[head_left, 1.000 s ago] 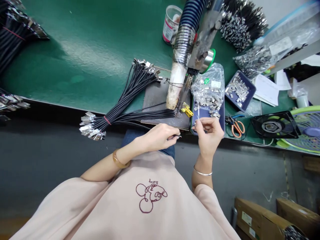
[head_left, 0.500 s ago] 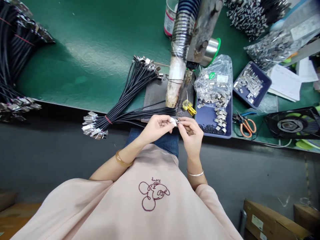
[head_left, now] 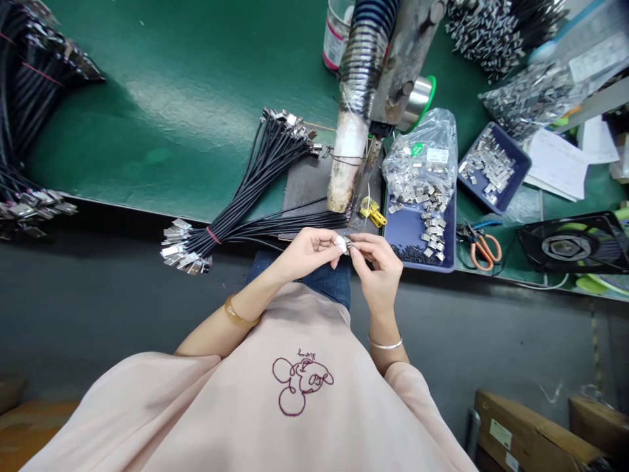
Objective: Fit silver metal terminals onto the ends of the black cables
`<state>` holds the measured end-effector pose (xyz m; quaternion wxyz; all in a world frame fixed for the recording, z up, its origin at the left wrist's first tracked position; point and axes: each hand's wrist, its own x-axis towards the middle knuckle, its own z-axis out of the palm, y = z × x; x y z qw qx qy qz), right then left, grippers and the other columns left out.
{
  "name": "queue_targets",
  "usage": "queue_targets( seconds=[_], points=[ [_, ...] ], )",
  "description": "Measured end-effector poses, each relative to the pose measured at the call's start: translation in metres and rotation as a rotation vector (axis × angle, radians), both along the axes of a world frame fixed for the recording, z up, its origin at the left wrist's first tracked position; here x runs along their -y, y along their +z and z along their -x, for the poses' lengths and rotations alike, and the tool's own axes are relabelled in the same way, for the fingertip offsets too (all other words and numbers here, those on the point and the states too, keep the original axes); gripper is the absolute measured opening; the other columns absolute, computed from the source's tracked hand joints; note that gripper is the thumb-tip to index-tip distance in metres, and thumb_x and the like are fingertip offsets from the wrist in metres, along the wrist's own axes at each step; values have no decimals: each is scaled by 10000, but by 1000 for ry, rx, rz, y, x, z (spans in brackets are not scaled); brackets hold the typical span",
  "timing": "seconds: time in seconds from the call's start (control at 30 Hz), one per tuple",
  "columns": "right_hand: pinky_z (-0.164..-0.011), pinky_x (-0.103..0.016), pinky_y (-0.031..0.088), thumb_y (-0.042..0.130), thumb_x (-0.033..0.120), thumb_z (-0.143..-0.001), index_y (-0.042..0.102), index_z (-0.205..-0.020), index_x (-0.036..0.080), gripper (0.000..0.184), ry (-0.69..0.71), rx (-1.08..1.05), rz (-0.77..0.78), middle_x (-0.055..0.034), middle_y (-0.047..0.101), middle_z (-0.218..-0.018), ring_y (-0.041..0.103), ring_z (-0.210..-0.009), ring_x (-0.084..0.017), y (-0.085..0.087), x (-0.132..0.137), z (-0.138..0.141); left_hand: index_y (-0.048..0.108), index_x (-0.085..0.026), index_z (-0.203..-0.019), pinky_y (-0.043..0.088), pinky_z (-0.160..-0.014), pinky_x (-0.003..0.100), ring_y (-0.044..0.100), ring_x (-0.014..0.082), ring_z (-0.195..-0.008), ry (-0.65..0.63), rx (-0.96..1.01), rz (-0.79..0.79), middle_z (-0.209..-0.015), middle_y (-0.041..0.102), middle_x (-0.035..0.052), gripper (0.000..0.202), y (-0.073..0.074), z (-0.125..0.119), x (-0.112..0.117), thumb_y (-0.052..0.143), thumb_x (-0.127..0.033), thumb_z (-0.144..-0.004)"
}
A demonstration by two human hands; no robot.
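Observation:
At the bench edge my left hand [head_left: 305, 255] is pinched, with a white wrap on the thumb tip. Its fingertips meet those of my right hand [head_left: 379, 270], also pinched. Between them shows a small metal connector [head_left: 348, 242], mostly covered by the fingers. Loose black cables [head_left: 299, 224] run up to the left hand, but whether it grips one is hidden. A bundle of black cables [head_left: 236, 200] with metal plugs at the ends lies left of the hands. Right of them, a blue tray [head_left: 453, 252] holds metal shells and small black parts.
A wrapped hose [head_left: 350, 124] and a metal bar [head_left: 410, 59] come down above the hands. A yellow tool [head_left: 374, 213] lies by the tray. Orange-handled pliers [head_left: 484, 252], a second tray [head_left: 523, 172] and a black fan [head_left: 565, 246] stand further right. More cables [head_left: 34, 118] lie far left.
My right hand has shifted slightly right and down, its fingers bent a little differently at the connector. The left hand stays almost in place, still pinched.

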<state>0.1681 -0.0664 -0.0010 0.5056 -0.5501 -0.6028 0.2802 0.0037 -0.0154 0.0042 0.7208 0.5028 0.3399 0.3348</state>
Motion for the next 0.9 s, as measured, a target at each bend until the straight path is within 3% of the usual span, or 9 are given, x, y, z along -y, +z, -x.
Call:
queue_targets(
  seconds=[0.13,0.3,0.47,0.63,0.77,0.9],
  points=[
    [-869,-333,617,660,175,-892,741,-936,245,116,13,30,-32,-40,733,-1054,713,-986,-168,-1,2,1,652,-118,-624,385,-537,203,465,63,-512,-49,16,40,-546,593,1,354,-1,5,-2,761,-404,-800],
    [-799,-314,631,668,261,-899,727,-885,229,69,70,-87,99,-48,730,-1051,727,-960,-172,-1,0,2,758,-122,-667,482,-647,241,588,116,-635,5,73,132,-677,709,47,204,-8,9,-4,860,-295,-625],
    [-846,-378,638,528,243,-979,656,-1011,256,132,-111,38,-132,-46,742,-1061,732,-985,-179,2,8,3,751,-113,-680,454,-618,219,567,96,-615,148,56,166,-663,693,27,149,-9,4,-2,825,-232,-631],
    [-816,-391,649,582,193,-939,623,-992,270,102,-71,164,-250,-35,757,-1039,750,-948,-185,-3,10,7,719,-109,-673,393,-571,200,496,67,-565,179,61,111,-606,626,-10,96,-7,-1,-2,765,-194,-664],
    [-756,-316,639,617,201,-923,600,-942,232,39,-152,71,-194,-40,756,-992,756,-873,-159,-8,4,9,664,-120,-616,390,-569,197,481,65,-561,217,72,82,-588,598,-25,95,-5,-4,-4,736,-171,-651],
    [-745,-300,631,632,249,-922,600,-896,213,55,-166,49,-95,-58,753,-1007,757,-866,-158,-10,-4,7,691,-121,-655,436,-629,224,545,99,-619,252,38,43,-649,658,7,134,-4,-5,-6,718,-242,-706]
  ],
)
